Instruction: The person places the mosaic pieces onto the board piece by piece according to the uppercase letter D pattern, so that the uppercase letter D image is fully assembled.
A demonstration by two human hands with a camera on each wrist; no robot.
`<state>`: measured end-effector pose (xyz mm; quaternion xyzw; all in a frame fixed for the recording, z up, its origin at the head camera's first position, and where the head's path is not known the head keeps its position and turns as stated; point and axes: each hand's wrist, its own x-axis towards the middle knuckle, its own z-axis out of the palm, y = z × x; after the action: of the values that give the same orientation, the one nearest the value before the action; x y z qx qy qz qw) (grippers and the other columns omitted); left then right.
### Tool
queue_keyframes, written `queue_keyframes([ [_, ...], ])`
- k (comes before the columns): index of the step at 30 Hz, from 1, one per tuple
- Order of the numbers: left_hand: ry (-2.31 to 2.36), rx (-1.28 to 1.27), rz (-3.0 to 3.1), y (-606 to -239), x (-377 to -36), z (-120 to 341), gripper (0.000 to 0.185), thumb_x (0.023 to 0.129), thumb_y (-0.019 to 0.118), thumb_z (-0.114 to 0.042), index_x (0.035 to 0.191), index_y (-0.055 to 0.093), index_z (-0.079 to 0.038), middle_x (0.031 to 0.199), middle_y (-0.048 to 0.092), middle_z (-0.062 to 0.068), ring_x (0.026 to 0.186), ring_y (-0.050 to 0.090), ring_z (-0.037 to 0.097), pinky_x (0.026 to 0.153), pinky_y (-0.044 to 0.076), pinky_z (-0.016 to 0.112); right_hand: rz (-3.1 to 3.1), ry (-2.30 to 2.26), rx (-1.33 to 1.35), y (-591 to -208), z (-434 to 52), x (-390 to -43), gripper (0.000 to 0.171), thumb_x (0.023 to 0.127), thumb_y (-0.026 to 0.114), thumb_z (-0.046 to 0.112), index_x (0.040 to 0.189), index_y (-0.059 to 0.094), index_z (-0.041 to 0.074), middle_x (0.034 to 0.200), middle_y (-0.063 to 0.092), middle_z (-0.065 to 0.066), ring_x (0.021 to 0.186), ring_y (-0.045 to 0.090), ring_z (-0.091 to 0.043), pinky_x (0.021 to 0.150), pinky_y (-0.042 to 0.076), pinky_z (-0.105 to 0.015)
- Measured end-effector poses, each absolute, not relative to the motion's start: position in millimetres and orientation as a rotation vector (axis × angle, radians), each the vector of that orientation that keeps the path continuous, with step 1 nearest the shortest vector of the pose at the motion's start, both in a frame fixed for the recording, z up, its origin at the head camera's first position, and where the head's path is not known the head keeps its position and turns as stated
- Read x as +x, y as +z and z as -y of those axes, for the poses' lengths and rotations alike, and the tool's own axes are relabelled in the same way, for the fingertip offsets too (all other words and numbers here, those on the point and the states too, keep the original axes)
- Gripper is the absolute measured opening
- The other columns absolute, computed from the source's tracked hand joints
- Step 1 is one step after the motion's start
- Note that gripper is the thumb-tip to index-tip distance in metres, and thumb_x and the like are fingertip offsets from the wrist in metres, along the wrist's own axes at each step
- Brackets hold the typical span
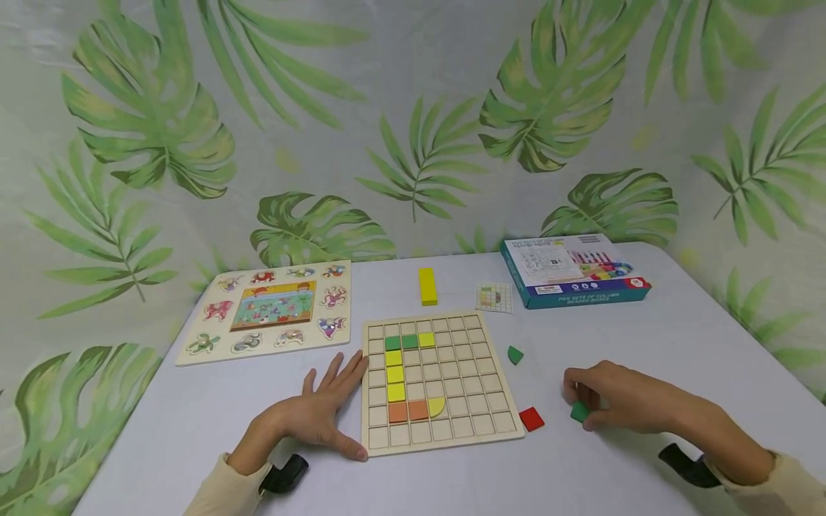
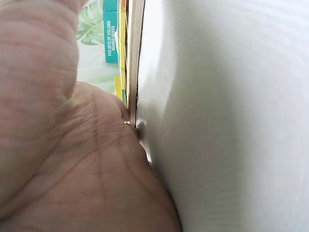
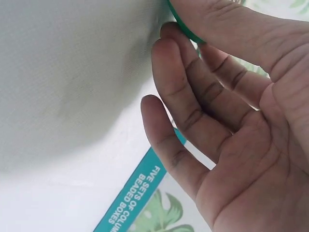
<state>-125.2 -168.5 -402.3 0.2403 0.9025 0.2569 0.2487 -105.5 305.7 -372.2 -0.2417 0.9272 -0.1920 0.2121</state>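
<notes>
A wooden grid board (image 1: 474, 423) lies on the white table, with green, yellow and orange tiles laid in its left columns. My left hand (image 1: 325, 408) rests flat on the table, fingers straight, touching the board's left edge (image 2: 133, 63). My right hand (image 1: 613, 394) sits right of the board and pinches a small green tile (image 1: 579, 411) between thumb and fingers; the tile's green edge (image 3: 186, 30) shows in the right wrist view. A red square tile (image 1: 531, 418) and a green quarter-round tile (image 1: 514, 355) lie loose beside the board.
A yellow bar (image 1: 427, 286) and a small pattern card (image 1: 493, 297) lie behind the board. A teal box (image 1: 571, 272) stands at the back right, an animal peg puzzle (image 1: 271, 309) at the back left. A leaf-print cloth hangs behind the table.
</notes>
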Motion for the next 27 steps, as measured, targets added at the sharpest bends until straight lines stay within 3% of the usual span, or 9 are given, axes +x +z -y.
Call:
queue_keyframes([
  [11, 0.703, 0.664, -2.458, -403.3, -125.5, 168.9, 0.138, 0.066, 0.089, -0.054, 0.162, -0.002, -0.013, 0.170, -0.012, 0.007, 0.153, -0.021, 0.038, 0.111, -0.015, 0.073, -2.624, -0.503, -0.844, -363.5, -290.6, -111.5, 0.018, 0.091, 0.074, 0.019, 0.092, 0.057, 0.025, 0.076, 0.056, 0.018, 0.072, 0.049, 0.002, 0.064, 0.043, -0.020],
  [19, 0.697, 0.678, -2.457, -404.6, -125.6, 169.5, 0.138, 0.067, 0.088, -0.056, 0.162, -0.002, -0.013, 0.170, -0.012, 0.007, 0.153, -0.021, 0.038, 0.111, -0.015, 0.074, -2.639, -0.515, -0.901, -355.2, -272.8, -118.6, 0.013, 0.097, 0.063, 0.008, 0.100, 0.063, 0.021, 0.087, 0.063, 0.017, 0.078, 0.054, 0.000, 0.073, 0.052, -0.022],
  [27, 0.685, 0.682, -2.469, -404.0, -125.7, 169.4, 0.138, 0.067, 0.088, -0.056, 0.162, -0.003, -0.013, 0.169, -0.012, 0.007, 0.153, -0.020, 0.038, 0.111, -0.014, 0.074, -2.635, -0.537, -0.922, -350.4, -252.7, -124.4, 0.013, 0.098, 0.062, 0.008, 0.105, 0.067, 0.018, 0.092, 0.066, 0.014, 0.078, 0.055, -0.001, 0.074, 0.054, -0.023],
])
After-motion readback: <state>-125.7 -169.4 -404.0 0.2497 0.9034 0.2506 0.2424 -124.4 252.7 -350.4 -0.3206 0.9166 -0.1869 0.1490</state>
